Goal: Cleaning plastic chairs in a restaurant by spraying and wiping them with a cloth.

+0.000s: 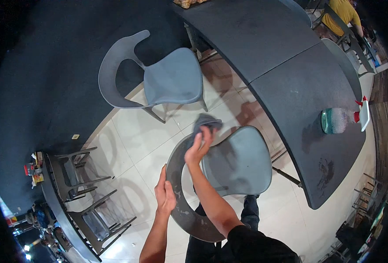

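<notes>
A grey chair with a curved backrest point(194, 227) and a smooth seat point(238, 164) stands right in front of me. Wet-looking patches mark the backrest. My left hand point(165, 192) rests against the backrest's outer left edge, steadying contact with fingers pointing away from me. A dark grey cloth point(205, 123) is in my right hand point(198, 148), pressed at the far end of the backrest; hand and cloth are slightly blurred. On the table to the right lies a spray bottle point(335, 120) with green-blue liquid and a red and white trigger head.
A dark table point(279, 65) curves along the right, with a wet smear point(325, 174) near its front corner. Another grey chair point(174, 77) stands ahead by a dark wall point(59, 75). More chairs point(95, 223) line a table at left. A person in yellow point(340, 16) is at far right.
</notes>
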Motion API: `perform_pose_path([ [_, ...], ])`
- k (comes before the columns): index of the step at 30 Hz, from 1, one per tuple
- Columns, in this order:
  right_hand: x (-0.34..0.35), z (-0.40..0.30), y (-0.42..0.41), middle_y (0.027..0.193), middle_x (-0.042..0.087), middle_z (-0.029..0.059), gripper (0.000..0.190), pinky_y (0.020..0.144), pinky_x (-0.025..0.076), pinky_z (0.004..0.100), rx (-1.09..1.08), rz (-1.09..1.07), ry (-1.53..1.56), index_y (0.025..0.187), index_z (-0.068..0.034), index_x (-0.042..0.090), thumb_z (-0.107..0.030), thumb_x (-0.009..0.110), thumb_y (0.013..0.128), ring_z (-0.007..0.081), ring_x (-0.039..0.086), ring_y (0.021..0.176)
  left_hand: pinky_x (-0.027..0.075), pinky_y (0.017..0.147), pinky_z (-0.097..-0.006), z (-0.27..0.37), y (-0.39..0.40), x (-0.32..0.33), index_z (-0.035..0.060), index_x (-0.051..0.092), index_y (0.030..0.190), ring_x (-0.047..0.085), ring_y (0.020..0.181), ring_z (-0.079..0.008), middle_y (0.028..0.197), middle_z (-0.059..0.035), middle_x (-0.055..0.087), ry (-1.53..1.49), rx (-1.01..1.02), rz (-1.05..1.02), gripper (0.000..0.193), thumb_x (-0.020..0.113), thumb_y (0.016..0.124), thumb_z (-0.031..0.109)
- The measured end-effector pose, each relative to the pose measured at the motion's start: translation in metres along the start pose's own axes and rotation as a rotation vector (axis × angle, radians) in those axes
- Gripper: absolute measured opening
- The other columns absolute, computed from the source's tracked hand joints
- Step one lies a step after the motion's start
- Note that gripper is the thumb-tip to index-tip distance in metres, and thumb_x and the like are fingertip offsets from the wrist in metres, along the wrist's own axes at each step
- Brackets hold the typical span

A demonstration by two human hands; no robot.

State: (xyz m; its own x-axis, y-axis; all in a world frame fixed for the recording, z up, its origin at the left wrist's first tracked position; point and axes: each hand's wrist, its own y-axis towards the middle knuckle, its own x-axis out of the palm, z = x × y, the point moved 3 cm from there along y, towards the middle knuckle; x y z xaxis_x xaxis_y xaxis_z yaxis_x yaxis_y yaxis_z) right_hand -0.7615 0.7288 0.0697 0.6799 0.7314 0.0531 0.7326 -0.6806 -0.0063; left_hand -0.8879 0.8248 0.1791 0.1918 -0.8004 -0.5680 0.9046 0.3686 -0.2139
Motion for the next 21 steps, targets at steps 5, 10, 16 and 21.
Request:
perform_pose_path([
  [5, -0.030, -0.035, -0.070, 0.132, 0.042, 0.0270, 0.026, 0.107, 0.020, 0.0497, -0.030, -0.640, 0.073, 0.108, -0.006, 0.060, -0.019, 0.055, 0.086, 0.0411, 0.030, 0.131, 0.039, 0.095, -0.0325, -0.021, -0.003, 0.003, -0.0009, 0.036, 0.138, 0.053, 0.109, -0.0201, 0.123, -0.0177, 0.055, -0.260, -0.014, -0.014, 0.085, 0.024, 0.089, 0.068],
  [10, -0.111, -0.063, -0.130, 0.123, 0.054, 0.0214, 0.022, 0.106, 0.027, 0.0440, 0.248, -1.085, 0.149, 0.101, -0.004, 0.062, -0.014, 0.060, 0.081, 0.0378, 0.038, 0.129, 0.034, 0.103, -0.0348, -0.055, -0.010, -0.001, -0.0008, 0.034, 0.138, 0.047, 0.119, -0.0259, 0.134, -0.0144, 0.046, -0.958, -0.347, -0.027, 0.097, 0.022, 0.082, 0.078],
  [16, -0.188, -0.063, -0.136, 0.117, 0.056, 0.0207, 0.022, 0.102, 0.033, 0.0438, 0.172, -1.349, -0.065, 0.096, -0.004, 0.060, -0.011, 0.067, 0.076, 0.0381, 0.042, 0.124, 0.031, 0.106, -0.0396, -0.043, -0.009, -0.002, -0.0034, 0.032, 0.138, 0.040, 0.126, -0.0304, 0.139, -0.0169, 0.040, -1.522, -0.369, -0.166, 0.100, 0.034, 0.079, 0.077],
  [21, -0.148, -0.058, -0.145, 0.139, 0.034, 0.0240, 0.049, 0.106, 0.026, 0.0487, -0.005, -1.273, -0.105, 0.127, -0.005, 0.045, -0.016, 0.062, 0.083, 0.0418, 0.030, 0.131, 0.029, 0.107, -0.0379, -0.059, -0.019, -0.010, -0.0033, 0.031, 0.139, 0.039, 0.127, -0.0290, 0.140, -0.0168, 0.040, -1.513, -0.389, -0.154, 0.097, 0.032, 0.081, 0.075],
])
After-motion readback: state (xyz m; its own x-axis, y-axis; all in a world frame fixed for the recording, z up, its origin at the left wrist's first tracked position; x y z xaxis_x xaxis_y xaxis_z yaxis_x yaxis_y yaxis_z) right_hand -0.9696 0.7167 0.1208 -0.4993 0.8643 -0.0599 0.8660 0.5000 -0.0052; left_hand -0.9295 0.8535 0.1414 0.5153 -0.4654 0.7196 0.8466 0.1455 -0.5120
